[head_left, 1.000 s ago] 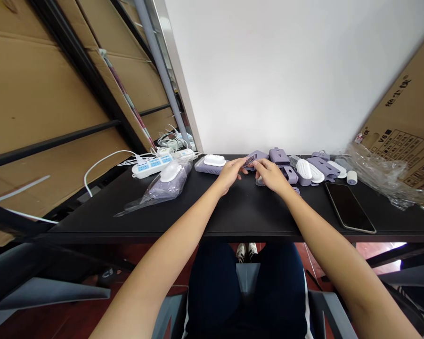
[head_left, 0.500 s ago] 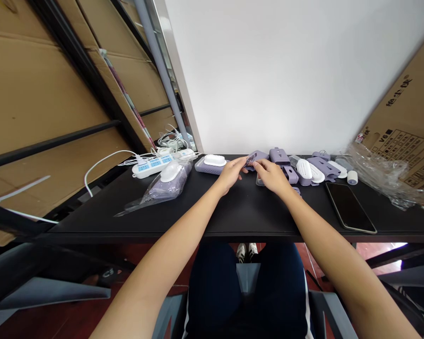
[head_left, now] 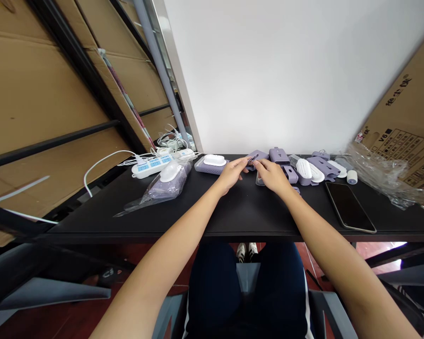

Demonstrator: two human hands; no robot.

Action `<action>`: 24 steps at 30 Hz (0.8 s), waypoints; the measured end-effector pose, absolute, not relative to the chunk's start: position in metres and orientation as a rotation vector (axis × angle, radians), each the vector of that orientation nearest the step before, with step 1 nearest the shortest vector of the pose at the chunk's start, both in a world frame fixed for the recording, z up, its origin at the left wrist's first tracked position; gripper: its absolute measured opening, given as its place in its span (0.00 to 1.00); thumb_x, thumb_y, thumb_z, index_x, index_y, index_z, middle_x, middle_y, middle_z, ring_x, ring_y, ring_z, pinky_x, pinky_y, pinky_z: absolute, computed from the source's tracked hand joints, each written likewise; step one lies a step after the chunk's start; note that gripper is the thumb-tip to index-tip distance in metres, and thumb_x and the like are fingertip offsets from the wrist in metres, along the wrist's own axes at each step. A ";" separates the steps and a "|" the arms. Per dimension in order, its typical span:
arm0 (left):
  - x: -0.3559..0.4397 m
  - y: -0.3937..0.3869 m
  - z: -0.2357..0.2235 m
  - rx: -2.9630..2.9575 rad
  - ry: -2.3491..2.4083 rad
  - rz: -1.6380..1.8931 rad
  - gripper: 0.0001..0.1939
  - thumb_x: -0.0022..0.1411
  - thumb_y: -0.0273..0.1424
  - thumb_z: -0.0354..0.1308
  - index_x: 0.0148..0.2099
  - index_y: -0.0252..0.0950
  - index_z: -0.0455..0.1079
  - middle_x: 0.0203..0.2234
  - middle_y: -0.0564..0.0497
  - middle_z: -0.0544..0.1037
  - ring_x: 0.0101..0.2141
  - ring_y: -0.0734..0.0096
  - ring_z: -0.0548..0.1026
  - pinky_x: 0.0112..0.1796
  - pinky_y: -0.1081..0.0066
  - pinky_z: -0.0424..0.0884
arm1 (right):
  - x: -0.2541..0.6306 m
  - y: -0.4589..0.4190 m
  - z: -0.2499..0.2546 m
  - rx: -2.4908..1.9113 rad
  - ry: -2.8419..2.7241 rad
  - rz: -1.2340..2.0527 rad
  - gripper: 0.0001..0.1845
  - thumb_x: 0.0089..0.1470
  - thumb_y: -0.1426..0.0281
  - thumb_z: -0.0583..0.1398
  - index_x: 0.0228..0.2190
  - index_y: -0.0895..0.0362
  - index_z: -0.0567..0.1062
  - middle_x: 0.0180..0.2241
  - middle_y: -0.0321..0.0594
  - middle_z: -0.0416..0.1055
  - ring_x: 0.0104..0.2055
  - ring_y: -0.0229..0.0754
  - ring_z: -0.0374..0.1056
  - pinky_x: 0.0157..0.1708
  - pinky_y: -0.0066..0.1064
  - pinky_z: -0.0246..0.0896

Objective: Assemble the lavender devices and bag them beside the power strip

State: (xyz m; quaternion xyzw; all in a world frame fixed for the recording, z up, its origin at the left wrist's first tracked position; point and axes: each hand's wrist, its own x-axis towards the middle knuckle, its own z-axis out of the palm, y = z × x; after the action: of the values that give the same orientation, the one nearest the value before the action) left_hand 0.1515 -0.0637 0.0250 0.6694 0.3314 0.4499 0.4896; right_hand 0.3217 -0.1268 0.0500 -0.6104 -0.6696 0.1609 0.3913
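Head view: tiny glossy lilac plastic piece [head_left: 250,160]

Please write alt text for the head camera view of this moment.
The left hand and right hand meet over a small translucent piece on a black desk, beside lilac-and-white plastic devices. A smartphone and a power strip lie to either side.

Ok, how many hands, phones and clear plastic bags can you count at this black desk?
Hands: 2 (left hand, right hand)
Phones: 1 (phone)
Clear plastic bags: 2 (bag around a purple-and-white device, crumpled bag)
Total: 5
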 end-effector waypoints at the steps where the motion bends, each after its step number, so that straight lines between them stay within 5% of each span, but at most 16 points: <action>1: 0.152 -0.064 0.025 1.621 0.802 1.096 0.23 0.71 0.41 0.56 0.60 0.36 0.78 0.50 0.43 0.82 0.40 0.67 0.76 0.26 0.77 0.66 | 0.322 -0.126 0.049 -1.548 -1.703 0.414 0.20 0.69 0.57 0.52 0.40 0.51 0.81 0.31 0.39 0.78 0.35 0.46 0.72 0.39 0.34 0.58; 8: 0.151 -0.063 0.026 1.386 0.707 1.124 0.18 0.67 0.41 0.63 0.52 0.37 0.80 0.50 0.43 0.82 0.36 0.70 0.77 0.25 0.78 0.67 | 0.325 -0.120 0.040 -1.469 -1.645 0.462 0.26 0.65 0.51 0.56 0.57 0.52 0.71 0.28 0.33 0.72 0.34 0.46 0.71 0.39 0.35 0.61; 14: 0.150 -0.061 0.026 1.193 0.597 1.118 0.14 0.68 0.37 0.63 0.50 0.33 0.78 0.49 0.41 0.83 0.35 0.74 0.78 0.30 0.77 0.69 | 0.325 -0.118 0.038 -1.439 -1.675 0.423 0.19 0.64 0.55 0.57 0.49 0.54 0.75 0.34 0.38 0.76 0.38 0.46 0.72 0.43 0.38 0.64; 17: 0.151 -0.060 0.025 1.202 0.587 1.124 0.15 0.68 0.37 0.64 0.50 0.33 0.77 0.47 0.42 0.83 0.37 0.73 0.79 0.33 0.76 0.70 | 0.325 -0.119 0.039 -1.408 -1.711 0.399 0.21 0.63 0.60 0.59 0.54 0.55 0.75 0.41 0.42 0.79 0.41 0.46 0.74 0.47 0.39 0.65; 20: 0.152 -0.060 0.024 1.234 0.577 1.116 0.15 0.68 0.38 0.64 0.50 0.33 0.78 0.47 0.42 0.83 0.39 0.72 0.81 0.35 0.76 0.70 | 0.325 -0.120 0.038 -1.371 -1.657 0.465 0.26 0.61 0.60 0.61 0.58 0.53 0.69 0.41 0.40 0.80 0.40 0.45 0.75 0.45 0.39 0.67; 24: 0.152 -0.060 0.023 1.229 0.578 1.118 0.14 0.70 0.37 0.63 0.51 0.33 0.77 0.47 0.41 0.84 0.39 0.71 0.82 0.37 0.75 0.72 | 0.326 -0.119 0.036 -1.323 -1.601 0.520 0.19 0.60 0.58 0.62 0.49 0.53 0.69 0.40 0.39 0.80 0.37 0.43 0.75 0.39 0.37 0.68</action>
State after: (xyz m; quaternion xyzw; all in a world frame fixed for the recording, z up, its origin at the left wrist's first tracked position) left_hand 0.1521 -0.0603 0.0232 0.5384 0.2533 0.4895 0.6375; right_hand 0.3261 -0.1191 0.0363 -0.5422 -0.6562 0.2131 0.4795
